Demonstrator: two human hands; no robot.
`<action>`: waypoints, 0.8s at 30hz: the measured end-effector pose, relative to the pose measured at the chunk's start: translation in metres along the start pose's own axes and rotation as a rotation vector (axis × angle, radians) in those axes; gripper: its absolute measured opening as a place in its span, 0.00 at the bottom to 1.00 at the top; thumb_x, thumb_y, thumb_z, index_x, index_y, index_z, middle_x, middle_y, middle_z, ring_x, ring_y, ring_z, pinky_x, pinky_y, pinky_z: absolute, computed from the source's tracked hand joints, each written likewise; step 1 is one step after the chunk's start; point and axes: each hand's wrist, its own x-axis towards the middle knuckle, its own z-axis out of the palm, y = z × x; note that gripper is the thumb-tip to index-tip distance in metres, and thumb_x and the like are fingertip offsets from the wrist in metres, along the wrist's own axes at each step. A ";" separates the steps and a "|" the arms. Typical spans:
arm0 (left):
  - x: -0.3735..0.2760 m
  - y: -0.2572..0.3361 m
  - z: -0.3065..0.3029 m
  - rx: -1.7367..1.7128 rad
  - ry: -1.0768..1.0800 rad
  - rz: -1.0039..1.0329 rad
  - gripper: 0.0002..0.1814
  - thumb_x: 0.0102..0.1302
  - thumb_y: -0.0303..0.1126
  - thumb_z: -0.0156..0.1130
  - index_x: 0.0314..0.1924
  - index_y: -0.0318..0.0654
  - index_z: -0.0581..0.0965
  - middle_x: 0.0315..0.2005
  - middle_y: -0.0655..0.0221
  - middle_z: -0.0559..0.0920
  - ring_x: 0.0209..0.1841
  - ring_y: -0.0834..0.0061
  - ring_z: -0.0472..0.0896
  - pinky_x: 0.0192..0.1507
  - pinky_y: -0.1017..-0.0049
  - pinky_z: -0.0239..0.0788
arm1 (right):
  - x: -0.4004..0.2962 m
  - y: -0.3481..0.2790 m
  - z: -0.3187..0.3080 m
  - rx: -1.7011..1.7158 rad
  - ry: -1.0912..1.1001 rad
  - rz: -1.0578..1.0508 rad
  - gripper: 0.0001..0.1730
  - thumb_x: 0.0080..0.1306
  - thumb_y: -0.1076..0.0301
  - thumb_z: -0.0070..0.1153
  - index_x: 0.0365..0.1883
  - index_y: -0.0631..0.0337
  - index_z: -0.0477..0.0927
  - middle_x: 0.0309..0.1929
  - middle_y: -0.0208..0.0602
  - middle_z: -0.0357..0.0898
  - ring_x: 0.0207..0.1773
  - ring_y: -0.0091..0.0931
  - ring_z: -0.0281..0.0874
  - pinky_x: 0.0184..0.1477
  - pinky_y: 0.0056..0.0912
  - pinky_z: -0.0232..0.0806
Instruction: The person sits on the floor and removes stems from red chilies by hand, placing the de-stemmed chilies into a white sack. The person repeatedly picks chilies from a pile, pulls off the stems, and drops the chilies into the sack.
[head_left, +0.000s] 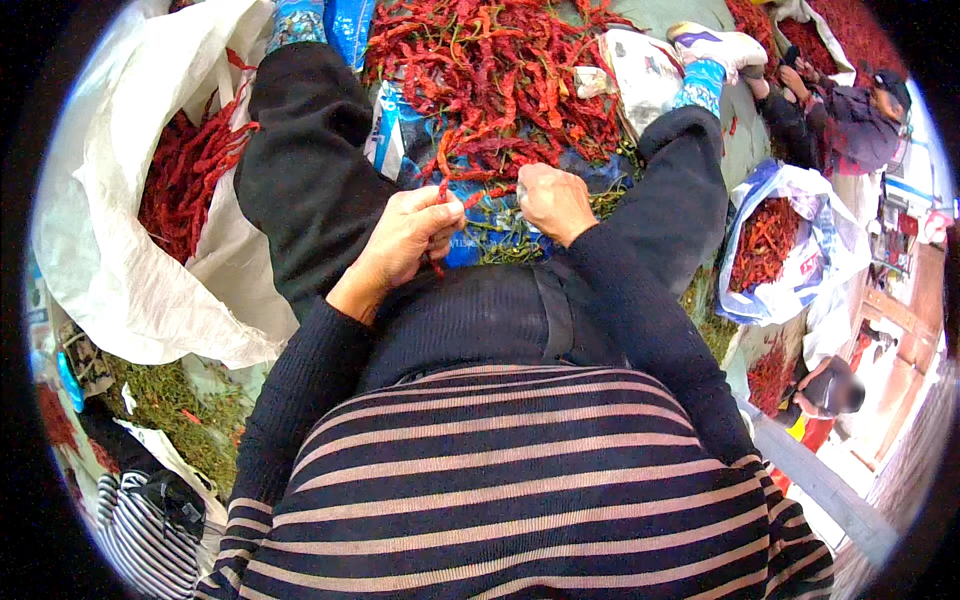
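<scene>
My left hand (411, 231) grips a dried red chili pepper (444, 166) between thumb and curled fingers; the pepper's upper part rises above the thumb, and a red tip shows below the fist. To its right, my right hand (553, 201) is curled with its back up, so whatever its fingertips may hold is hidden. Between the hands lies another red chili, close to the right fingers. Beyond both hands spreads a large heap of dried red chilies (495, 82). Green stems (517, 251) are scattered over the blue plastic sheet (463, 251) just below the hands.
At left, a big white woven sack (97, 247) holds red chilies (191, 187). A smaller blue-and-white bag (829, 247) at right contains more. Stem litter (180, 412) covers the ground at lower left. Other people (855, 124) sit nearby. A grey beam (817, 480) crosses lower right.
</scene>
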 end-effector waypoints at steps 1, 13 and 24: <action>-0.001 0.001 -0.001 -0.001 0.006 0.032 0.08 0.61 0.33 0.52 0.27 0.38 0.70 0.13 0.79 0.63 0.14 0.87 0.57 0.16 0.83 0.49 | 0.001 -0.001 0.000 0.058 0.026 0.008 0.09 0.49 0.67 0.51 0.29 0.60 0.71 0.26 0.41 0.73 0.33 0.41 0.73 0.33 0.44 0.66; 0.036 -0.003 -0.031 -0.164 0.172 0.200 0.04 0.58 0.25 0.52 0.34 0.37 0.70 0.22 0.73 0.71 0.21 0.81 0.67 0.28 0.79 0.62 | 0.071 0.010 0.029 0.509 0.130 0.519 0.13 0.47 0.61 0.57 0.19 0.64 0.75 0.23 0.47 0.76 0.29 0.39 0.74 0.34 0.38 0.65; 0.053 -0.019 -0.018 0.034 0.274 0.132 0.10 0.53 0.29 0.61 0.36 0.37 0.73 0.24 0.75 0.74 0.23 0.85 0.67 0.27 0.84 0.59 | 0.005 -0.013 0.003 1.004 -0.007 0.372 0.03 0.54 0.75 0.51 0.27 0.65 0.73 0.21 0.33 0.74 0.21 0.20 0.71 0.23 0.23 0.64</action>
